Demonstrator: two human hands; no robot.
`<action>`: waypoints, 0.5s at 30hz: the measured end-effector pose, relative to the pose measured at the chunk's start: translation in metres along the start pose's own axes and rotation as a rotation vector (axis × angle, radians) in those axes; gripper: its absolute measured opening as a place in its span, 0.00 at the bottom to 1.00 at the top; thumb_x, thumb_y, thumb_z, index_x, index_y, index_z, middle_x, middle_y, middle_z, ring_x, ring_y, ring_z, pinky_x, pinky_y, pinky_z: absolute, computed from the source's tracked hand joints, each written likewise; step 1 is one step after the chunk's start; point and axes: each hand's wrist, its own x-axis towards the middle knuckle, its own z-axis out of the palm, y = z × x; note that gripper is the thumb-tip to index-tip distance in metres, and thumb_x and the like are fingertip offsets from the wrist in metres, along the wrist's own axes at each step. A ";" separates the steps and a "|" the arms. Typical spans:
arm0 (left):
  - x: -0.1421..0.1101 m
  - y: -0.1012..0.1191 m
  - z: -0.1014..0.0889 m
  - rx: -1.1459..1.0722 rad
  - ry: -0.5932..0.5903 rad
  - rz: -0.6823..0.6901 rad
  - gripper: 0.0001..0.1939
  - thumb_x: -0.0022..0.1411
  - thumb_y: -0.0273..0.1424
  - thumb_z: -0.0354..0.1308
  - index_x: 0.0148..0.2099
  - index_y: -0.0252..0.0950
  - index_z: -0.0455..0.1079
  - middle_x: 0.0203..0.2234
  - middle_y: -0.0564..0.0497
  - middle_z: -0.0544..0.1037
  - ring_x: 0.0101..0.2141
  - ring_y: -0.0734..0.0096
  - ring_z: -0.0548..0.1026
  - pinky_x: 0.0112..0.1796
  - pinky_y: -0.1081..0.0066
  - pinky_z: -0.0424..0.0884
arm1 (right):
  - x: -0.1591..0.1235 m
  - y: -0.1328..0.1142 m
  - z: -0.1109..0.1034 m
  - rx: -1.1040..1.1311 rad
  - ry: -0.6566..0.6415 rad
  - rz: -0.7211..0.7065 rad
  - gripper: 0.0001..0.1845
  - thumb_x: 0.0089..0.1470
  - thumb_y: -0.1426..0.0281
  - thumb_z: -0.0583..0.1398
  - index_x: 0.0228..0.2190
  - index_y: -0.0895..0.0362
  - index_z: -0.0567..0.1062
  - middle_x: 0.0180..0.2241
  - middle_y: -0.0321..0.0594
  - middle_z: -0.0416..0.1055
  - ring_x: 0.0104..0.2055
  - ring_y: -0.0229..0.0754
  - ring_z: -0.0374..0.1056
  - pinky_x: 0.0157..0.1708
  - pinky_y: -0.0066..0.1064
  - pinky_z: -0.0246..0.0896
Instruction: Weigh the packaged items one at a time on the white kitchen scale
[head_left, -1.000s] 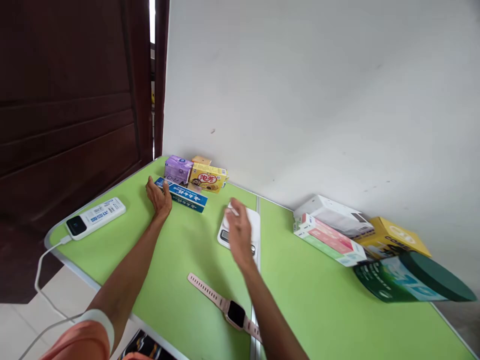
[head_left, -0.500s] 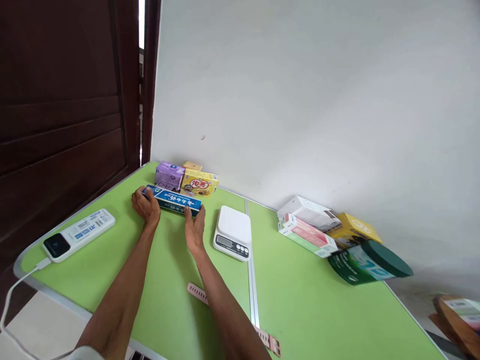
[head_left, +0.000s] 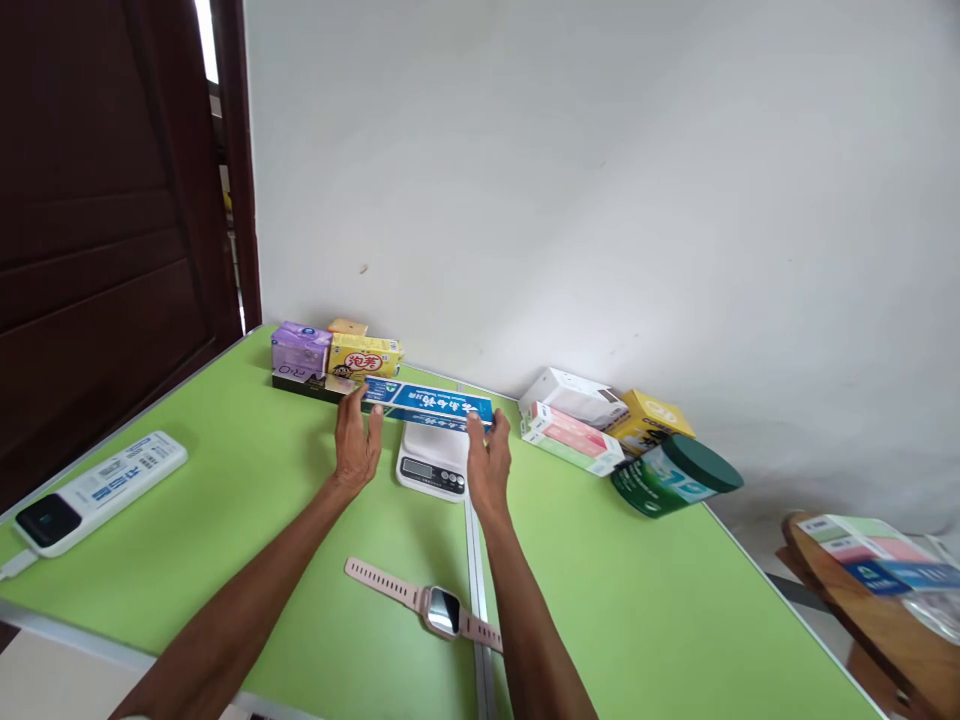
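And there's the long blue box point(head_left: 431, 402), level between your two hands, over the far part of the white scale point(head_left: 431, 472); whether it touches the scale, I can't tell. Your left hand point(head_left: 358, 440) grips one end, your right hand point(head_left: 489, 462) grips the other, thumbs on the near side. Just left of it lies a thin dark box point(head_left: 300, 384), with a purple box point(head_left: 300, 352) and a yellow snack box point(head_left: 366, 357) behind, and a small orange box point(head_left: 348, 327) farther back. Nearer you, a pink watch point(head_left: 442, 611) lies face up, its strap stretched out. Over to the right: a white box point(head_left: 571, 397), a pink-and-green box point(head_left: 571, 438), a black-and-yellow box point(head_left: 651, 420) and a tilted green tub point(head_left: 667, 478). Far left on the green table point(head_left: 615, 600), a white power bank point(head_left: 101, 493) with a cable plugged in.
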 end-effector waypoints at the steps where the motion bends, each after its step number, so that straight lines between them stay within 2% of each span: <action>1: -0.008 0.001 0.005 -0.011 -0.045 0.004 0.24 0.76 0.43 0.48 0.64 0.34 0.66 0.56 0.35 0.76 0.58 0.54 0.74 0.61 0.52 0.69 | 0.001 0.005 -0.009 -0.010 0.018 0.049 0.51 0.60 0.38 0.55 0.71 0.59 0.59 0.70 0.54 0.61 0.73 0.61 0.57 0.70 0.52 0.52; 5: -0.025 -0.003 0.011 -0.015 -0.150 -0.009 0.25 0.76 0.43 0.47 0.65 0.34 0.65 0.56 0.34 0.76 0.58 0.53 0.74 0.60 0.50 0.70 | -0.004 0.020 -0.024 -0.008 0.017 0.158 0.55 0.56 0.35 0.56 0.70 0.61 0.61 0.70 0.56 0.61 0.72 0.63 0.58 0.69 0.51 0.52; 10: -0.025 -0.009 0.010 -0.031 -0.215 -0.032 0.28 0.75 0.47 0.48 0.67 0.35 0.64 0.59 0.34 0.74 0.61 0.52 0.73 0.63 0.49 0.68 | -0.007 0.047 -0.029 0.031 0.002 0.193 0.54 0.57 0.36 0.56 0.69 0.61 0.61 0.66 0.58 0.68 0.68 0.61 0.64 0.65 0.48 0.59; 12: -0.022 -0.014 0.009 -0.073 -0.211 -0.098 0.32 0.74 0.50 0.48 0.68 0.34 0.61 0.61 0.33 0.73 0.61 0.51 0.73 0.62 0.49 0.69 | -0.004 0.063 -0.036 0.049 0.011 0.202 0.50 0.59 0.37 0.54 0.68 0.59 0.62 0.64 0.57 0.70 0.66 0.58 0.67 0.64 0.47 0.60; 15: -0.016 -0.024 0.008 -0.131 -0.168 -0.288 0.35 0.73 0.54 0.48 0.69 0.34 0.61 0.62 0.31 0.72 0.59 0.51 0.75 0.62 0.49 0.70 | 0.003 0.087 -0.051 0.059 0.051 0.217 0.47 0.60 0.38 0.52 0.65 0.60 0.66 0.58 0.58 0.74 0.58 0.56 0.74 0.61 0.48 0.63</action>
